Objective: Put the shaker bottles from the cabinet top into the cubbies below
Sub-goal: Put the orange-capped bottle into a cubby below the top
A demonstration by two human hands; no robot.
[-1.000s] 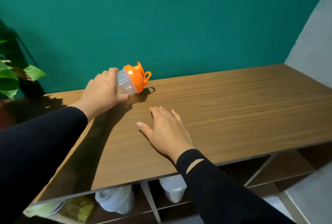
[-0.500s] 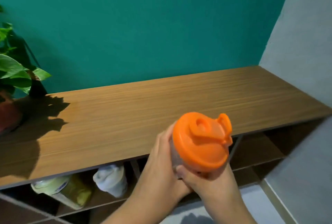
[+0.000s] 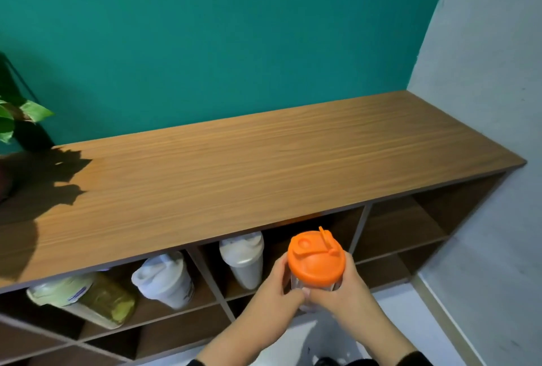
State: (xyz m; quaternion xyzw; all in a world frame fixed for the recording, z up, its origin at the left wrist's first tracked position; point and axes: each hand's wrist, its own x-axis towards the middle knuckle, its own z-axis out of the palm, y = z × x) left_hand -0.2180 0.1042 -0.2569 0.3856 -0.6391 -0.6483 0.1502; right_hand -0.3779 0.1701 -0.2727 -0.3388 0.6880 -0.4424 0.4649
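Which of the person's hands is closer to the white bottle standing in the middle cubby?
The left. The left hand grips the orange-lidded bottle on the side facing the white bottle; the right hand holds the far side, farther away.

Three bottles (image 3: 164, 280) in cubbies (image 3: 393, 228) under cabinet top (image 3: 264, 166), plant (image 3: 17, 119) far left

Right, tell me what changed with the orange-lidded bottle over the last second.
The clear shaker bottle with the orange lid left the wooden cabinet top, where the left hand alone held it tilted. It came down and toward the person; now both hands grip it upright in front of the middle upper cubby, the right hand having lifted off the top. The white, grey and yellow-green bottles stayed in their cubbies.
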